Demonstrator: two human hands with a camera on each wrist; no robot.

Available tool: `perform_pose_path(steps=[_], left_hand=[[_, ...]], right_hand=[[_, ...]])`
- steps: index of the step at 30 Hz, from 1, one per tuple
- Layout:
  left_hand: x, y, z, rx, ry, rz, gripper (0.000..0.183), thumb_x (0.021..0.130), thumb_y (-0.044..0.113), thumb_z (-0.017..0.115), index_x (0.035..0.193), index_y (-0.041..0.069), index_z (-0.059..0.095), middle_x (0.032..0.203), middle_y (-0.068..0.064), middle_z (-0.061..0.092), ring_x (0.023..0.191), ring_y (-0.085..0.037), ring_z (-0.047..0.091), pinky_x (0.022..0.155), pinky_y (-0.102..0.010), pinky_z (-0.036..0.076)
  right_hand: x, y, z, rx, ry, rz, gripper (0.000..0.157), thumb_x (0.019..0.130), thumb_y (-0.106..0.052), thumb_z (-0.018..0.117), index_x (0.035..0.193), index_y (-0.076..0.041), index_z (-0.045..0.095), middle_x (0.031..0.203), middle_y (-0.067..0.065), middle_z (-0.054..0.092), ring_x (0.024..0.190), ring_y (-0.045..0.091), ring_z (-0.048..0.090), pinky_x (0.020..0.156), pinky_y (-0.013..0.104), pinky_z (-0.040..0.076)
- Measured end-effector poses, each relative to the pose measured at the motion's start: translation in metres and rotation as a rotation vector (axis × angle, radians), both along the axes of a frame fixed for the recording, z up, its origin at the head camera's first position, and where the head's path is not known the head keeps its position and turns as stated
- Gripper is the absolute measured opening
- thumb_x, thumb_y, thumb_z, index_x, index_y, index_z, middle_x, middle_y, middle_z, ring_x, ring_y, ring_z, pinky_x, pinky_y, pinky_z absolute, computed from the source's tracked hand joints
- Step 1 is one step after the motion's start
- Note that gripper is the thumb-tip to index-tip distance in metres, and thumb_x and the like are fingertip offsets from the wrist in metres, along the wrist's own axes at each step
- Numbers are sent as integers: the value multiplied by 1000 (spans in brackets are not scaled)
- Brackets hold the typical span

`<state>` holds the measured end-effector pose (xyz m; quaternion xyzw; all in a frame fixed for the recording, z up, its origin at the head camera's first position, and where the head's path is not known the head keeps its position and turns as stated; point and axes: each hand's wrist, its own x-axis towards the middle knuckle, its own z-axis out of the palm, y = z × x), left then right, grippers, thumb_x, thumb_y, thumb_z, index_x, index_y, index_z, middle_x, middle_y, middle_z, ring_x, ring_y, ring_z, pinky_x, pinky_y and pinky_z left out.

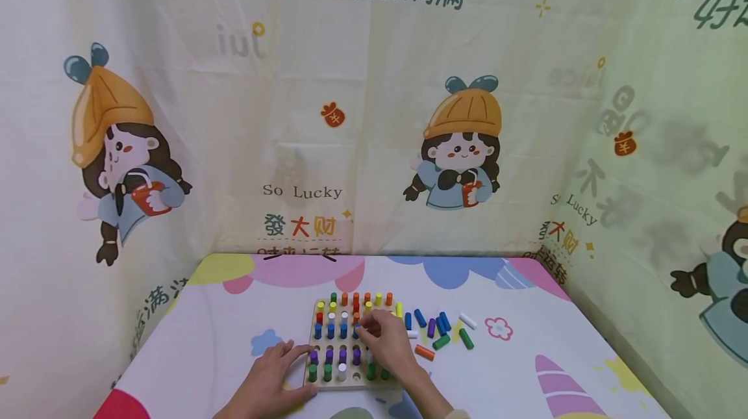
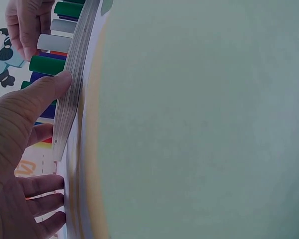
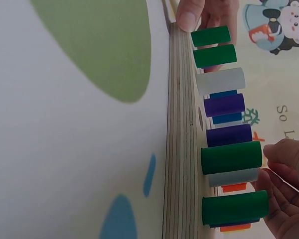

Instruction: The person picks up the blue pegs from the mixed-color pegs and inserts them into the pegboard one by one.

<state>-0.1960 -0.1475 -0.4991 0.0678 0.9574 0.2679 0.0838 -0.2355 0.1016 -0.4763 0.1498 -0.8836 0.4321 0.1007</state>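
Note:
A pale wooden pegboard [image 1: 350,385] stands on the table with rows of coloured pegs. My left hand [image 1: 271,373] rests against its left side, thumb at the near corner and index finger farther up the edge. In the left wrist view, the thumb touches the board's layered edge [image 2: 72,107] and the lower fingers are spread. Over the middle rows, my right hand [image 1: 388,344] pinches a blue peg [image 1: 358,328] at the end of the blue row. Its fingertips partly hide this peg. Nearest the front is a row with green pegs [image 1: 327,372] and a white peg [image 1: 341,372].
Loose pegs lie right of the board, among them an orange peg [image 1: 424,353], a green peg [image 1: 465,339], a white peg [image 1: 467,321] and several blue ones. A patterned cloth covers the table [image 1: 502,380]. Printed curtains [image 1: 374,146] hang behind and beside it.

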Motion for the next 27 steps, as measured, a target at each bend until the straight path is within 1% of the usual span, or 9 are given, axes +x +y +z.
perform_pose_path(steps=[2,8,11,16,19,23,27], left_hand=[[0,0,0,2,4,-4,81,74,68,79,138,20,63,146,-22,52,133,-50,46,100,-78,38],[0,1,2,1,-13,-4,82,74,67,79,138,20,62,147,-22,52,134,-50,45,100,-78,37],[0,0,2,2,-20,1,82,73,68,80,138,21,62,148,-21,52,135,-51,43,100,-79,37],[-1,0,1,-6,-25,13,83,70,70,80,138,25,63,149,-19,52,135,-52,42,98,-80,37],[-1,0,1,-6,-26,14,82,70,70,80,137,27,63,148,-19,52,135,-52,43,97,-80,37],[-2,1,1,-7,-33,17,80,69,69,81,136,28,63,148,-19,52,133,-52,43,97,-81,38],[-2,1,0,-12,-31,16,80,69,69,81,135,30,63,147,-18,52,132,-51,45,95,-81,39]], right_hand=[[2,1,1,-8,3,-4,10,92,-15,77,97,-7,73,90,-5,69,77,5,64,70,19,56],[6,8,3,-38,9,-21,6,93,-17,76,95,-12,73,87,-6,69,73,2,63,69,17,56],[8,12,3,-45,25,-22,6,93,-18,76,94,-12,73,87,-5,69,73,2,64,68,17,56],[9,18,3,-40,11,-53,5,94,-17,76,93,-14,72,87,-6,70,74,2,64,69,14,54],[8,22,1,-43,2,-72,4,94,-17,75,93,-15,71,87,-6,70,74,2,64,68,15,54],[9,27,-1,-72,23,-77,4,95,-16,74,93,-13,73,86,-5,70,73,3,65,67,19,56],[9,33,-1,-87,22,-93,6,94,-18,75,94,-12,73,87,-3,71,72,4,65,66,19,56]])
